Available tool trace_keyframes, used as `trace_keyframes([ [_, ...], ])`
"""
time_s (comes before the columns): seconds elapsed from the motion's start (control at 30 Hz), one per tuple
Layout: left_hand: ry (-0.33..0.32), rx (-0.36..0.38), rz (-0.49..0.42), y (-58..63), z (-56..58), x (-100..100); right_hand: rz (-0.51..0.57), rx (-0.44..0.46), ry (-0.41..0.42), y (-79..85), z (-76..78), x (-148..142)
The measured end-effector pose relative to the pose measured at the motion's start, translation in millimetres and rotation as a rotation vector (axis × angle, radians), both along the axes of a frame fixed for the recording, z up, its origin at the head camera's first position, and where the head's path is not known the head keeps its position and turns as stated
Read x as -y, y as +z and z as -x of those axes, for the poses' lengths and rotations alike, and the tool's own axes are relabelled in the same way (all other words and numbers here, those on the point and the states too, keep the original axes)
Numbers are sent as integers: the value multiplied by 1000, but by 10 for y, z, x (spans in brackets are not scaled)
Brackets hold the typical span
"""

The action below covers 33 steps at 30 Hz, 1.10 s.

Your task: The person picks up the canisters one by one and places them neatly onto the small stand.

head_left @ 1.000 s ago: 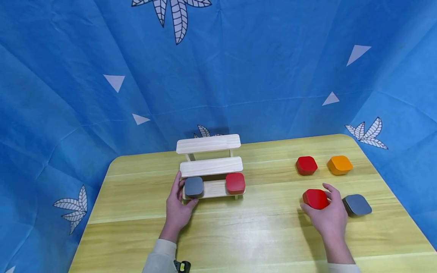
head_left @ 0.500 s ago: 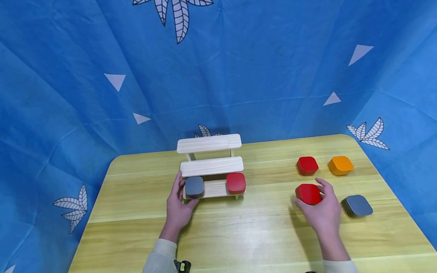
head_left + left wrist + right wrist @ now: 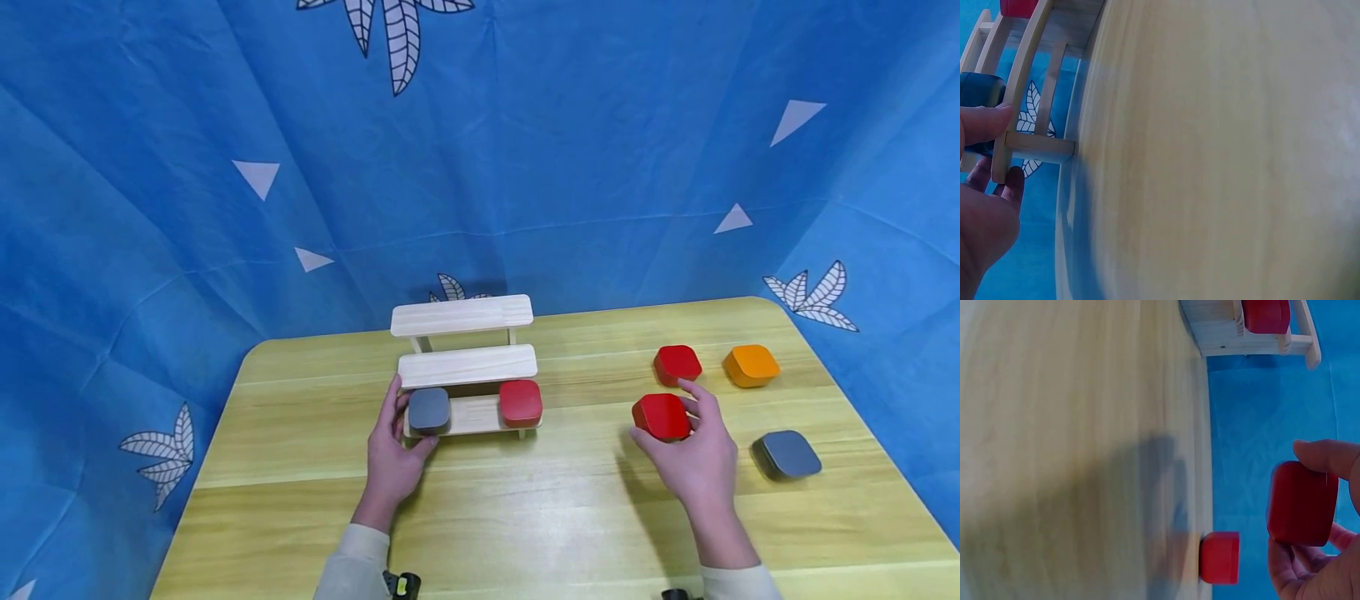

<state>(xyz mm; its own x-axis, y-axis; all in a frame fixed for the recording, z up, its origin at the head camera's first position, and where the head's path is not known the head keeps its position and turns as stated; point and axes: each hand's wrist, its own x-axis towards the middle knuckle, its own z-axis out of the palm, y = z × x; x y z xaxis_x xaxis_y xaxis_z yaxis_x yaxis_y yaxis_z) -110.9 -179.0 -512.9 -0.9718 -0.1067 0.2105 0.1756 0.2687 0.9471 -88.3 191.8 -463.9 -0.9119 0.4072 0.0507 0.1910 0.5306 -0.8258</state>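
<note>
Worktop [image 3: 540, 521] carries three-tier rack [image 3: 467, 365]; left grip [image 3: 393, 467] curled round its front-left end. Right grip [image 3: 693, 454] clamped on red block [image 3: 660, 416], held in the air right of the rack. Reads as a carry step; next move likely calls for level block, steady rack.

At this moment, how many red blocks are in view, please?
3: one red block on the lowest shelf, a second red block in the right hand, a third red block on the table, left of the orange block.
</note>
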Motion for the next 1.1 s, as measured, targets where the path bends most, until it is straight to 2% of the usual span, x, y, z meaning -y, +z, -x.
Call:
trace_keyframes([
  [0.17, -1, 3, -8, 2, 0, -2, 17, -21, 17, 58, 21, 64],
  [0.4, -1, 27, -2, 7, -1, 2, -1, -99, 40, 77, 62, 145],
  [0.67, 1, 15, -5, -14, 11, 11, -15, -126, 76, 124, 96, 248],
  [1.1, -3, 21, 8, 32, 4, 14, -33, -194, 132, 188, 140, 474],
])
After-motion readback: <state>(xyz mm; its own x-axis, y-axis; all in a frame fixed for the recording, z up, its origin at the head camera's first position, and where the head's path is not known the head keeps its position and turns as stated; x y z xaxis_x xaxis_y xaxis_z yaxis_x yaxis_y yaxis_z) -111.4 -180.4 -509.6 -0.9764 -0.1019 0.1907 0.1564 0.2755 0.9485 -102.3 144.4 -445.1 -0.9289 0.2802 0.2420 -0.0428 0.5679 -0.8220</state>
